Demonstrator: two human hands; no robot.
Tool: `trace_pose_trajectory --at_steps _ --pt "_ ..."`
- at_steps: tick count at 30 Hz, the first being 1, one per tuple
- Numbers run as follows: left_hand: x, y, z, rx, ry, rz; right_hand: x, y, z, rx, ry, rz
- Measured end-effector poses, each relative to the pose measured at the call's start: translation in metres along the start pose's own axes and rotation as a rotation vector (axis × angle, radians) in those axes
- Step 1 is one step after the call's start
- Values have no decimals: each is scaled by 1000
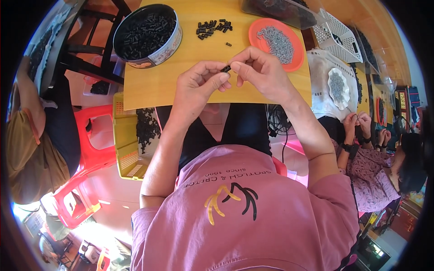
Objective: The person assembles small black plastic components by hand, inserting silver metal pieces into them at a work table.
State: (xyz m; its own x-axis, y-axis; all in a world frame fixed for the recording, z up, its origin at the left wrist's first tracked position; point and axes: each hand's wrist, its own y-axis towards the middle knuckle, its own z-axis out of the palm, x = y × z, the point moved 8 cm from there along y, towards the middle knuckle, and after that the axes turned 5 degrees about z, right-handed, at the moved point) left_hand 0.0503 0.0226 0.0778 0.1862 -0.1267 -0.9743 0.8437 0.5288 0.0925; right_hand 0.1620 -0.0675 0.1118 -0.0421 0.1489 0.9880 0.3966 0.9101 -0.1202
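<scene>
Over the front of the yellow table, my left hand (199, 82) pinches a small black cylindrical plastic piece (225, 69) between thumb and fingertips. Close against its right end is my right hand (258, 72), with thumb and forefinger pressed together. Whatever those fingertips hold is too small to make out. Beyond my hands lies a loose pile of similar black pieces (212, 29), with a single black piece (228, 44) nearer me. To the right, an orange-red plate (296, 40) carries a heap of small grey metal pins or screws (276, 43).
A round tin (167, 53) full of black pieces stands at the table's left. A clear bin (271, 11) sits at the far edge. Below left is a yellow crate (128, 158) beside a red stool (97, 131). Another person (368, 176) works at the right.
</scene>
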Motion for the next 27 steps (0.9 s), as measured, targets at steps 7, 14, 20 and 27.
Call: trace_pose_trajectory --at_steps 7,14,20,27 --pt "-11 -9 1 7 29 31 21 -10 5 100 -33 -98" --pt "-2 -12 5 187 -155 -88 51 -20 14 195 -452 -525" --pt "-5 -13 1 43 106 -5 43 -15 14 186 -584 -583" --pt "-13 -14 -1 -55 37 30 10 -10 4 102 137 -225"
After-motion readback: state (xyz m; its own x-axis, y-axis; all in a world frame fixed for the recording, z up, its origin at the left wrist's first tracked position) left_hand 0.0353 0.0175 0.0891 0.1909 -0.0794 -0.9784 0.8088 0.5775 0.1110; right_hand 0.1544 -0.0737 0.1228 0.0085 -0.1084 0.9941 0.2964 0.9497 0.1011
